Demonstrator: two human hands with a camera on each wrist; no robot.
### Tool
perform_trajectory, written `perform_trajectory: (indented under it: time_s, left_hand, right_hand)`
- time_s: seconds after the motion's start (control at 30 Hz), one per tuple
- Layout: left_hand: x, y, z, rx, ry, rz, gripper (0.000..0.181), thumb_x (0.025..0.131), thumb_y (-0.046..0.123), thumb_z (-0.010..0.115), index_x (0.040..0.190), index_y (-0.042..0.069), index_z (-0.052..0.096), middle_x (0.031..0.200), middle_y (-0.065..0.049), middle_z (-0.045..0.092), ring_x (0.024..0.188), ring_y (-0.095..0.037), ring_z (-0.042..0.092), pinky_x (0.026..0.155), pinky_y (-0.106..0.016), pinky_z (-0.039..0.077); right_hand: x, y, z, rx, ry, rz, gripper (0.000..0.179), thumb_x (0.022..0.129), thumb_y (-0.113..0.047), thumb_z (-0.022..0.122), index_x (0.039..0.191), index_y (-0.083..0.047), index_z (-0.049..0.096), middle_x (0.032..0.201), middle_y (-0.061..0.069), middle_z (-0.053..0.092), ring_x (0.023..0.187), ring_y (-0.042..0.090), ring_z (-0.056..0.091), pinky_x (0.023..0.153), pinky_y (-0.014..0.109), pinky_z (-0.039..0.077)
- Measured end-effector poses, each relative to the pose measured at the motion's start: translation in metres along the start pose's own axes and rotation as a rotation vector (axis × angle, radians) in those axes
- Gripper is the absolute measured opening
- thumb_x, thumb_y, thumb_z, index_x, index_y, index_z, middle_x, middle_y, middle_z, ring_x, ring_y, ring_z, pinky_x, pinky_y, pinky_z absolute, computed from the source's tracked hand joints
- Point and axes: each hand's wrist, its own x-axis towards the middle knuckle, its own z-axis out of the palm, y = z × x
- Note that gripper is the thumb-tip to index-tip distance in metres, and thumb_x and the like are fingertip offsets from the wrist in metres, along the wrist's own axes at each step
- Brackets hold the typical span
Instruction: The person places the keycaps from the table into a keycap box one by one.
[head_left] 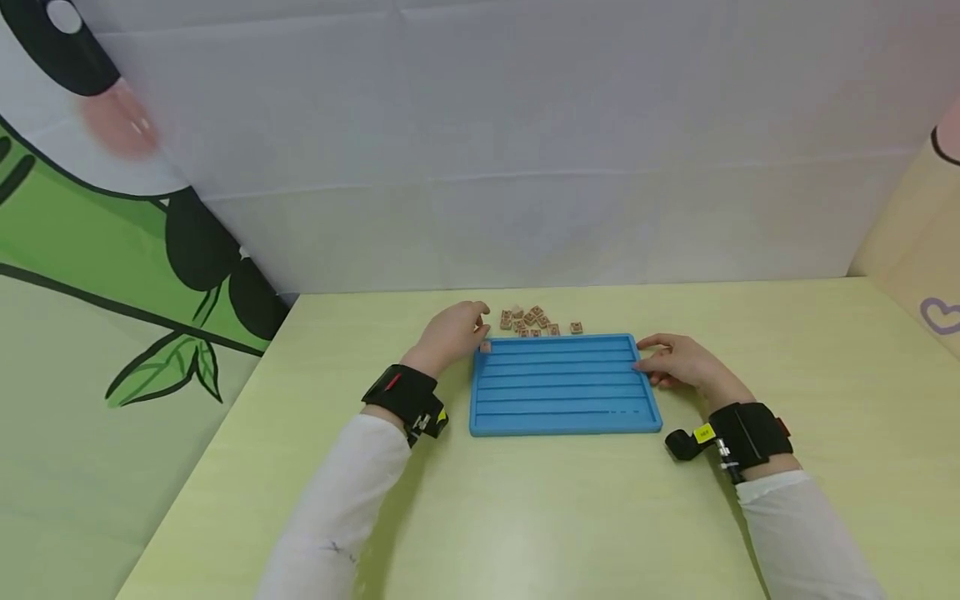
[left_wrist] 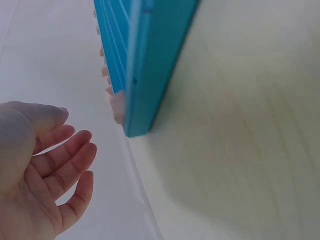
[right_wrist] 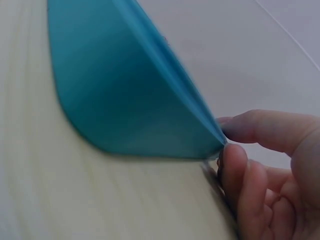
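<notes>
A blue ridged tray (head_left: 566, 388) lies on the table between the two hands. The left hand (head_left: 454, 335) is above its far left corner, fingers loosely bent. In the left wrist view, the left hand (left_wrist: 47, 170) has nothing between thumb and fingers and stays apart from the tray. One small wooden tile (head_left: 485, 346) sits at that corner, also visible as a blurred tile (left_wrist: 118, 107). The right hand (head_left: 678, 364) is at the tray's right edge. Close up, the right hand (right_wrist: 270, 170) pinches the tray's rim (right_wrist: 200, 120) between thumb and fingers.
Several small wooden tiles (head_left: 535, 316) with dark marks lie in a loose cluster behind the tray, with one lone tile (head_left: 576, 327) to their right. A pale wall sheet (head_left: 525, 167) stands at the back edge of the yellow table (head_left: 555, 517).
</notes>
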Motion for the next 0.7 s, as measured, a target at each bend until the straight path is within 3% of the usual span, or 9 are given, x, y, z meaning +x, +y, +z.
perform_trajectory:
  time_s: [0.27, 0.5, 0.7]
  left_hand:
    - [0.008, 0.015, 0.000, -0.016, -0.029, 0.008, 0.036, 0.098, 0.021, 0.052, 0.129, 0.004, 0.055, 0.120, -0.015, 0.058, 0.105, -0.026, 0.059, 0.088, -0.037, 0.047]
    - [0.022, 0.013, 0.006, -0.069, -0.075, 0.015, 0.035, 0.099, 0.021, 0.051, 0.130, 0.004, 0.055, 0.129, -0.016, 0.054, 0.117, -0.028, 0.053, 0.098, -0.038, 0.043]
    - [0.030, 0.011, 0.010, -0.126, -0.108, 0.014, 0.032, 0.100, 0.018, 0.048, 0.127, 0.003, 0.059, 0.130, -0.016, 0.055, 0.117, -0.029, 0.054, 0.099, -0.038, 0.042]
  right_hand:
    - [0.000, -0.002, 0.000, -0.006, -0.002, 0.013, 0.061, 0.090, -0.019, 0.064, 0.139, 0.006, 0.037, 0.072, -0.002, 0.058, 0.058, 0.007, 0.056, 0.054, 0.019, 0.046]
    - [0.000, 0.001, -0.002, -0.006, -0.005, -0.008, 0.061, 0.090, -0.018, 0.064, 0.138, 0.008, 0.037, 0.070, -0.003, 0.059, 0.058, 0.006, 0.056, 0.054, 0.019, 0.046]
    - [0.001, 0.003, 0.001, 0.005, -0.001, -0.019, 0.061, 0.089, -0.018, 0.064, 0.138, 0.007, 0.038, 0.070, -0.003, 0.059, 0.058, 0.006, 0.056, 0.054, 0.019, 0.046]
